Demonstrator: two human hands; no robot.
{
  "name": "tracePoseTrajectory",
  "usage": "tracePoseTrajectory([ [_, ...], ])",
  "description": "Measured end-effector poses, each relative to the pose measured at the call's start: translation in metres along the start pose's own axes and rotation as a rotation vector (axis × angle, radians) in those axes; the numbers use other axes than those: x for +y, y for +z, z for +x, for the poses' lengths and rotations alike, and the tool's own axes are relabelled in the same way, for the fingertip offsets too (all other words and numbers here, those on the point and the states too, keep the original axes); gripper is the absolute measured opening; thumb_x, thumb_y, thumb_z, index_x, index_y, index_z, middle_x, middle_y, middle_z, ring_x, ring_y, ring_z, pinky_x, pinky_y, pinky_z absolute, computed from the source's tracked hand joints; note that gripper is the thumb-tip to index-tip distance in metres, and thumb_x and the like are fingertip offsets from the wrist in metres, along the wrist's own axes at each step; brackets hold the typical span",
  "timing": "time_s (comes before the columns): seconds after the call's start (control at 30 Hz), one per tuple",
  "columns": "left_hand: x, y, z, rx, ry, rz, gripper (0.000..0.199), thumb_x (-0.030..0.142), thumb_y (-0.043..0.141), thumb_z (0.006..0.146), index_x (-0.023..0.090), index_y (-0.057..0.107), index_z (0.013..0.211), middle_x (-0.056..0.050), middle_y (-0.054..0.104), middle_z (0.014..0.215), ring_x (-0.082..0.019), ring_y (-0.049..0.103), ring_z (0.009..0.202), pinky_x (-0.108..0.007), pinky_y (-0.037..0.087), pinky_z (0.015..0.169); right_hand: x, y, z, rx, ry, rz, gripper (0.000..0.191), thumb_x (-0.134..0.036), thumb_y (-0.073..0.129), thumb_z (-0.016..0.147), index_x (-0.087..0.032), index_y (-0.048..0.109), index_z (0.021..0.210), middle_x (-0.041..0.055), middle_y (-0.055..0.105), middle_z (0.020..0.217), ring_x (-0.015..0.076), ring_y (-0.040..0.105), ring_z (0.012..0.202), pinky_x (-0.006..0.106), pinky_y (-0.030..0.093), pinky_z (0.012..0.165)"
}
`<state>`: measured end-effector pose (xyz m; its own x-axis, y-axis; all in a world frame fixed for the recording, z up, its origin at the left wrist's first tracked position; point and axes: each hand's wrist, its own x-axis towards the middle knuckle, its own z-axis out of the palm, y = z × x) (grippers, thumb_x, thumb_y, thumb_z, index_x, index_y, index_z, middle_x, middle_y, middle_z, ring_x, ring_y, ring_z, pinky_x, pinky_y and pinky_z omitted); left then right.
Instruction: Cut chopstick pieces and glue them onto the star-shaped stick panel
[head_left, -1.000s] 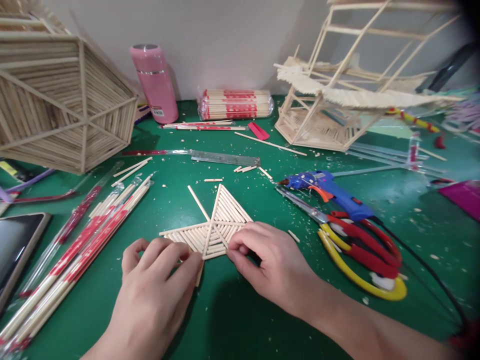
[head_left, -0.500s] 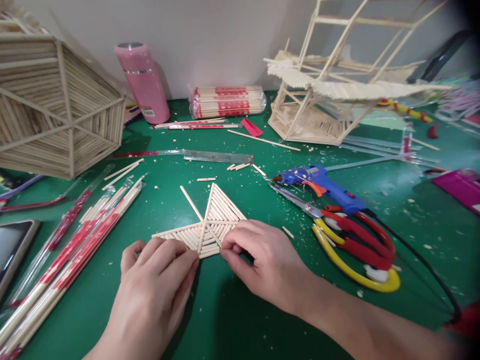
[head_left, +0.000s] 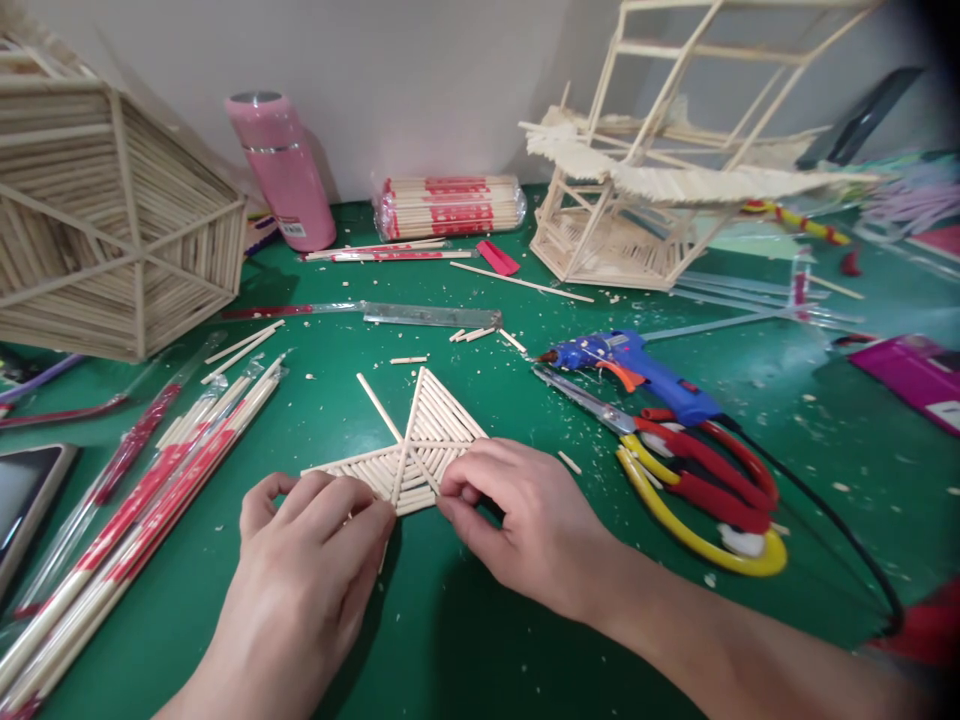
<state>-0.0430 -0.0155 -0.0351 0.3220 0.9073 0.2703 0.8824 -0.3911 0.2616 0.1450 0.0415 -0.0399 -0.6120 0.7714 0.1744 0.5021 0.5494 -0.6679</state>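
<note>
A flat panel of thin wooden sticks (head_left: 405, 460), its spokes meeting near the middle and its wedges filled with short sticks, lies on the green table. At its lower left edge my left hand (head_left: 315, 560) is closed, thumb and fingers pinched at the panel's near corner. My right hand (head_left: 517, 520) pinches at the lower right edge, fingertips bent together. Whatever thin piece is between the fingertips of either hand is hidden. One spoke sticks out bare at the panel's upper left.
Right of the panel lie a blue glue gun (head_left: 637, 370) and scissors (head_left: 690, 470) with red and yellow handles. Wrapped chopsticks (head_left: 165, 500) lie at left. Behind stand a pink bottle (head_left: 285, 175), a chopstick pack (head_left: 450, 207), a stick frame (head_left: 637, 200) and a woven stick structure (head_left: 127, 220).
The view has shifted slightly, so objects on the right sit a little further left. Both hands stay at the panel's near edge in almost the same pose.
</note>
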Motion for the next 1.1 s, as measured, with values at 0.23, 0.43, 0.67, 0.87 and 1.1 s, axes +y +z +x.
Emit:
tracePoseTrajectory([
  [0.23,-0.007,-0.003,-0.005,0.072,0.179,0.09,0.012,0.012,0.052,0.079,0.02,0.056,0.087,0.0,0.062,0.074,-0.017,0.055,0.068,-0.039,0.028,0.074,0.0,-0.022,-0.005,0.352,0.021,0.062,0.01,-0.017,0.052,0.081,-0.019,0.056,0.09,-0.002,0.053,0.073,0.0086,0.049,0.06,0.02,0.041,0.052],
  [0.43,-0.013,-0.01,-0.011,0.132,0.174,0.058,0.012,0.014,0.053,0.079,0.02,0.056,0.09,-0.001,0.061,0.078,-0.018,0.055,0.071,-0.036,0.035,0.072,0.024,-0.073,-0.043,0.527,0.326,-0.194,0.017,-0.032,0.051,0.082,-0.021,0.056,0.094,0.0003,0.057,0.073,0.0121,0.054,0.059,0.023,0.045,0.052],
  [0.67,0.005,-0.037,-0.008,0.261,-0.235,-0.429,0.009,0.026,0.053,0.08,0.022,0.061,0.08,0.001,0.064,0.075,-0.013,0.06,0.066,-0.02,0.047,0.058,0.056,-0.091,-0.099,0.358,0.502,-0.448,0.029,-0.037,0.048,0.079,-0.017,0.056,0.098,0.0125,0.057,0.098,0.0254,0.058,0.081,0.035,0.048,0.061],
  [0.87,0.013,-0.038,-0.012,0.333,-0.785,-0.997,0.023,0.041,0.07,0.066,0.022,0.067,0.078,0.0,0.065,0.07,-0.012,0.057,0.063,-0.018,0.047,0.054,0.054,-0.098,-0.101,0.155,0.546,-0.561,0.041,-0.031,0.046,0.074,-0.013,0.049,0.111,0.0143,0.058,0.104,0.0265,0.06,0.09,0.038,0.049,0.077],
  [1.1,0.026,-0.036,0.002,0.345,-0.961,-1.39,0.028,0.04,0.076,0.059,0.017,0.065,0.07,0.003,0.058,0.061,-0.005,0.047,0.055,-0.011,0.039,0.05,0.043,-0.097,-0.086,0.046,0.609,-0.664,0.048,-0.024,0.048,0.066,-0.01,0.052,0.112,0.0156,0.059,0.099,0.0314,0.06,0.087,0.039,0.047,0.068],
])
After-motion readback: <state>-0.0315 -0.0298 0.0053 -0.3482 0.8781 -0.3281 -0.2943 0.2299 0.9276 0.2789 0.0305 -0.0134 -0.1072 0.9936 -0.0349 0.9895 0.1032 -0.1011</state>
